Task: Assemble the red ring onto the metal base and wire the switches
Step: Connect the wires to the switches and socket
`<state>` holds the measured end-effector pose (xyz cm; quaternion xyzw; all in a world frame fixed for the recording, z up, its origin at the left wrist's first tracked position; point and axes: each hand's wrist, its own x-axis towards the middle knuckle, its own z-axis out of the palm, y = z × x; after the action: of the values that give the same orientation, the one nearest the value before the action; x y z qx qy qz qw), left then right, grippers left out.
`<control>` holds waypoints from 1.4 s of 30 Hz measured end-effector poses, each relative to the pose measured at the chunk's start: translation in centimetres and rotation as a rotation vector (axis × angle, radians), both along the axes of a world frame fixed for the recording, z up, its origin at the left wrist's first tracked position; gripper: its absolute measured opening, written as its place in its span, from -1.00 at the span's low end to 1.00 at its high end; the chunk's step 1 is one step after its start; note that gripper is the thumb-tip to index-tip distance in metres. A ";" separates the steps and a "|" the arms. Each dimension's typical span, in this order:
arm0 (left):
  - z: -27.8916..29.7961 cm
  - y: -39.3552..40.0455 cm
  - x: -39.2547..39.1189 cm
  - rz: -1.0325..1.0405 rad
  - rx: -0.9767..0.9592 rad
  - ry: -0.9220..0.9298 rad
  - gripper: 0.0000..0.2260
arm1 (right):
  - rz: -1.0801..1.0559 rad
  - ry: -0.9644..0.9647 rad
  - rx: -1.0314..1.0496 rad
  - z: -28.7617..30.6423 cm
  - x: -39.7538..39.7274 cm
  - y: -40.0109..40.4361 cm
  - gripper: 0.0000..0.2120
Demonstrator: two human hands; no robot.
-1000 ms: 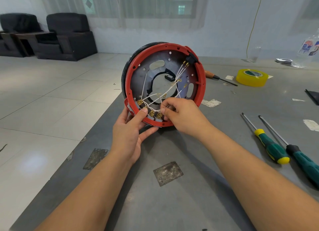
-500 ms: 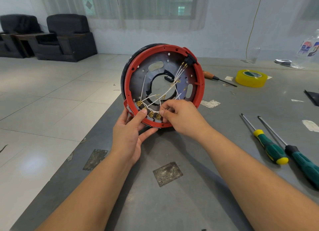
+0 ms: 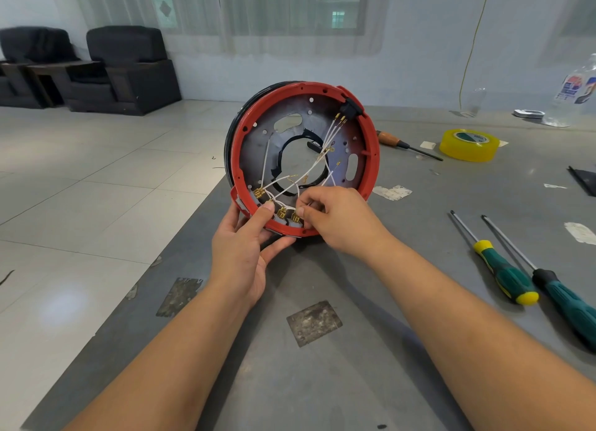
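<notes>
**Thin wires, a tilted ring, and little margin**

The ring (image 3: 371, 159) was seated around the base (image 3: 258, 147), and the pair stood on edge on the table (image 3: 322, 366), near its left border. The left hand (image 3: 240, 253) gripped the ring's lowest arc, thumb over the rim and fingers beneath. Just right of it, the right hand (image 3: 335, 219) pinched a white wire (image 3: 309, 172) at the brass terminals (image 3: 282, 212) on the ring's lower inside edge. More wires ran up across the base to a black switch (image 3: 350, 106) at the ring's upper right.

The likeliest fault seemed a connector pushed on askew, or onto the wrong tab, since the terminals sat close together and the fingers hid the one being worked. A hard tug could have unseated the leads at the switch. If the left hand's hold loosened, the ring might have rolled toward the table's edge. The screwdrivers (image 3: 503, 269) lay well right of the ring, clear of it.
</notes>
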<state>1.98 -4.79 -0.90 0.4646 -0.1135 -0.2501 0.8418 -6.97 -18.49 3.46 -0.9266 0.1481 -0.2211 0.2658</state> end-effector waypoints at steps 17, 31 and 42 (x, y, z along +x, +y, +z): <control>-0.2 -0.1 0.2 0.014 -0.019 -0.004 -0.51 | -0.105 -0.222 -0.283 -1.1 -0.3 0.3 -0.86; -0.7 -0.3 0.4 0.017 -0.054 -0.001 -0.58 | -0.032 -0.358 -0.187 -2.9 1.1 1.6 -0.93; -0.1 0.3 0.4 -0.089 -0.059 0.016 -0.29 | -0.294 -0.467 -0.239 -3.7 -2.2 -0.8 -0.33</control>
<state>2.36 -4.50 -0.95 0.4322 -0.1348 -0.2875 0.8440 -9.19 -19.32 -0.23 -0.8439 0.1886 -0.4803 0.1469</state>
